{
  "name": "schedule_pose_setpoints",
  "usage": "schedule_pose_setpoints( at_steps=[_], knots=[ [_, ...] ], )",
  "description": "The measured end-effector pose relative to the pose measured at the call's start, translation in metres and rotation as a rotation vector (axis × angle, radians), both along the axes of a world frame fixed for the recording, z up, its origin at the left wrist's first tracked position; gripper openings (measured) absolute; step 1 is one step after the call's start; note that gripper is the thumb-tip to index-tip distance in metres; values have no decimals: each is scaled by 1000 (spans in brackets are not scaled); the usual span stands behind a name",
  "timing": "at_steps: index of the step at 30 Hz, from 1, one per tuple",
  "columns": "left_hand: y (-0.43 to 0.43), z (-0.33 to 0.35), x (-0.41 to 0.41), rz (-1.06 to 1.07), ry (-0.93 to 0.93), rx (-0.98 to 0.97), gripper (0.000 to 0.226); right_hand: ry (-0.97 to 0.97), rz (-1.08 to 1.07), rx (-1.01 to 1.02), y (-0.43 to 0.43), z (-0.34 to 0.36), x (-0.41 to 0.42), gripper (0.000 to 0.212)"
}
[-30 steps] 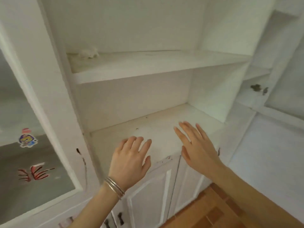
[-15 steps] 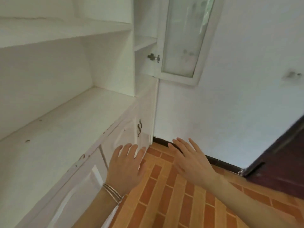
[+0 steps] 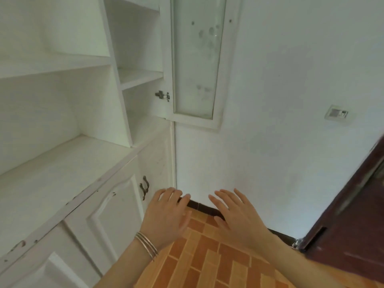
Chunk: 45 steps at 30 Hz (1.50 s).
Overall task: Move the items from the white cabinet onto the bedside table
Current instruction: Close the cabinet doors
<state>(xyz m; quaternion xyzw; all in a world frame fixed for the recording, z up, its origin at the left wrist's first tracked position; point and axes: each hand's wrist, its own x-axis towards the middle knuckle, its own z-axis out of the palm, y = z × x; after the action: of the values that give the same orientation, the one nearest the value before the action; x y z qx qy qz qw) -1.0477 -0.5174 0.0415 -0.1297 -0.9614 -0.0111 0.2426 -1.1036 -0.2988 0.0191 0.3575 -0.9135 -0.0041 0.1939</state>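
On the left side of the view, white cabinet (image 3: 62, 163), seen at a slant from close by. Two open shelves stacked above a deep ledge, with a narrower shelved bay just beyond an upright divider. Front edge of the ledge (image 3: 83, 196) chipped in several spots, dark showing through the paint. Under the ledge, panelled lower doors (image 3: 116, 208), closed, with a pair of dark metal handles (image 3: 144, 187) side by side where two doors meet. At the cabinet's far end, glass door (image 3: 196, 59) swung wide open and lying nearly flat against the wall (image 3: 291, 100), hinge (image 3: 162, 95) exposed, smudges on the pane.

In front of the lower doors and low in the view, left hand (image 3: 166, 217), palm down, fingers straight and loosely together, grasping nothing, thin silver bangles (image 3: 146, 245) at the wrist. Just beside it but apart, right hand (image 3: 236, 217), likewise flat, fingers spread, grasping nothing. Contact between left fingertips and cabinet: impossible to tell.

Below both hands, orange brick-pattern floor (image 3: 207, 262), open between cabinet and wall. Along the foot of the wall, dark skirting (image 3: 199, 204). On the far right, dark brown door (image 3: 353, 215), edging into the floor space. Higher on the wall, small white switch plate (image 3: 336, 113).
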Motion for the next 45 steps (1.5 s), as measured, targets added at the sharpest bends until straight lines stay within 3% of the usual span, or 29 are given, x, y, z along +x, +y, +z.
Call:
schedule_pose_setpoints(
  at_steps=[7, 14, 34, 45],
  knots=[
    [46, 29, -61, 87, 20, -22, 46, 76, 93, 0, 44, 36, -85, 51],
    [57, 17, -122, 137, -11, -74, 46, 104, 147, -30, 54, 38, -161, 50],
    [32, 59, -398, 94, 242, -114, 43, 327, 243, -63, 42, 99, -453, 45],
    [41, 73, -473, 290, 283, -175, 37, 543, 712, -4, 19, 130, -619, 36]
  ],
)
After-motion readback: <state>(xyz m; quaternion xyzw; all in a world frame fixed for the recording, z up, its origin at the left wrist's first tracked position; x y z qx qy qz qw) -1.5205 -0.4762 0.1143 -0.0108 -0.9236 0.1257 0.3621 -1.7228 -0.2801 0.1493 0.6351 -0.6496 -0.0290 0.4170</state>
